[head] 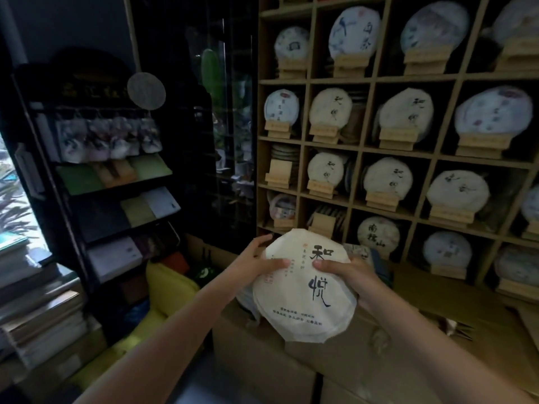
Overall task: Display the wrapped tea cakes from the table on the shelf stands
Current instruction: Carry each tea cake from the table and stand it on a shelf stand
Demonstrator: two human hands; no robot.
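A dark rack [116, 182] of coloured boxes stood at left, books [38, 310] stacked beside it, with a yellow cushion [169, 284] and cardboard boxes [262, 365] below.

The wrapped tea cake [303, 287] wears cream-white paper with bold black brush characters, small rust-red print and a faint red seal. The shelf [361, 147] is pale tan wood, and its stands [323, 132] are a lighter blond. The shelf cakes [407, 112] are off-white with black calligraphy; some are bluish-white with blue and pink marks. The cushion [169, 281] is bright yellow. The rack [87, 176] is black, carrying green, tan and white boxes.
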